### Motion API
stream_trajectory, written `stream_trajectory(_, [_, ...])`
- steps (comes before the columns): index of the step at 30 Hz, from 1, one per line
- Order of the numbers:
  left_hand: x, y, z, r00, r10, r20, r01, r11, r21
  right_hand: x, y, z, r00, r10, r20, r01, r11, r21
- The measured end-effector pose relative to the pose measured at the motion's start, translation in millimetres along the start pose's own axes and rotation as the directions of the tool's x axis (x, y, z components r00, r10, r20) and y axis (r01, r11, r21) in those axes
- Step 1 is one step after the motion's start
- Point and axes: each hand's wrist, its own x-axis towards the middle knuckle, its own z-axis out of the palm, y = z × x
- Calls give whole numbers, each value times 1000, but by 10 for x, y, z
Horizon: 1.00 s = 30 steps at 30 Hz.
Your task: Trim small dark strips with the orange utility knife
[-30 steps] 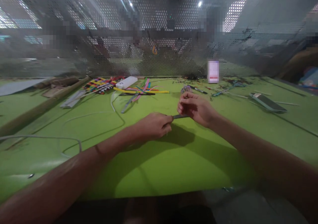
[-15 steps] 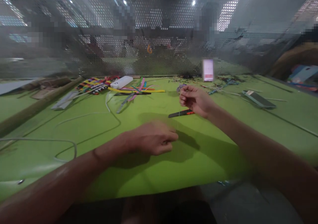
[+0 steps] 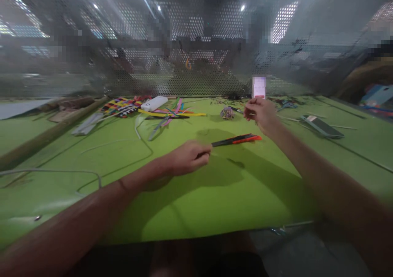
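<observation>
My left hand point(image 3: 190, 157) is closed in a pinch above the green tabletop point(image 3: 196, 215), its fingertips beside the blade end of a red and black cutter point(image 3: 238, 139). Whatever it pinches is too small to make out. Farther right and higher, my right hand point(image 3: 260, 112) has its fingers curled together, in front of the lower edge of an upright phone point(image 3: 259, 87). I cannot make out anything between those fingertips. A small purplish ball point(image 3: 227, 113) lies on the table, left of my right hand.
A white device point(image 3: 155, 103), coloured strips point(image 3: 172, 115) and a woven multicoloured piece point(image 3: 121, 106) lie at the back left. A bamboo pole point(image 3: 52, 133) runs along the left. At right rests a dark green box point(image 3: 322, 126). A perforated screen point(image 3: 196, 80) stands behind.
My right hand has moved right and slightly up, uncovering the purplish ball and the red cutter handle. My left hand has risen slightly, toward the cutter's blade end.
</observation>
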Motion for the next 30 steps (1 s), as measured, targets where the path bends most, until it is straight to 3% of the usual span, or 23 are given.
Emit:
stream_trajectory(5, [48,-277,-179,946,-251,-204,250,968,-30,61,198,3,986,-103,128,124,978,-168])
stream_trajectory(8, [42,-454,-282,924,-271,-271,287,958,23,112,281,-22,968,-169,187,211,950,-232])
stream_trajectory(10, [35,-546,-314,928,-263,-263,292,954,75,163,302,-76,968,-196,158,235,928,-290])
stream_trajectory(14, [173,-598,-300,934,-286,-213,321,934,153,296,315,-271,974,-227,-20,206,913,-353])
stream_trajectory(17, [545,-548,-294,967,-207,-149,246,910,333,381,361,-411,964,-240,-119,179,908,-379])
stream_trajectory(19, [905,-527,-313,974,-162,-161,214,893,396,417,416,-456,959,-241,-148,166,903,-396])
stream_trajectory(21, [1287,-547,-339,968,-146,-203,216,896,388,435,474,-463,956,-245,-162,159,895,-417])
stream_trajectory(24, [1759,-664,-360,975,-139,-175,196,907,373,428,534,-429,954,-260,-149,170,879,-445])
stream_trajectory(27, [2013,-819,-366,973,-156,-168,207,913,351,386,551,-373,952,-284,-116,196,855,-480])
stream_trajectory(30, [2060,-929,-419,966,-161,-202,221,920,324,342,550,-313,953,-284,-103,203,854,-478])
